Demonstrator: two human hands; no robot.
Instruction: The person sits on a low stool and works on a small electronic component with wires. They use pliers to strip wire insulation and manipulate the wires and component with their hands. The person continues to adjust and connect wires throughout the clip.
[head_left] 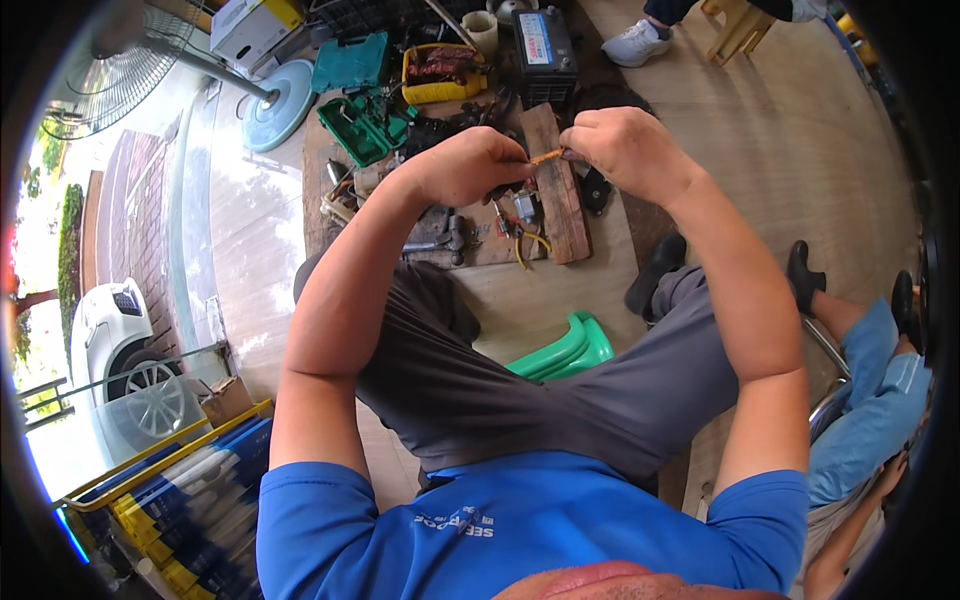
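Observation:
A short orange, twisted strand like wire (546,157) stretches between my two hands above a wooden plank (562,215). My left hand (468,166) pinches one end, its fingers closed. At the other end my right hand (625,150) grips it between thumb and curled fingers. Just below my hands lie a small silver-grey part (525,207) and a bent yellow wire (530,245). A hammer (450,235) rests on the board, nearer my left arm.
Farther back stand a black battery (545,62), a yellow container (443,75) and a green open case (362,130). A fan base (278,105) is at the left. Below me is a green stool (565,350). Another person's legs (870,400) are at the right.

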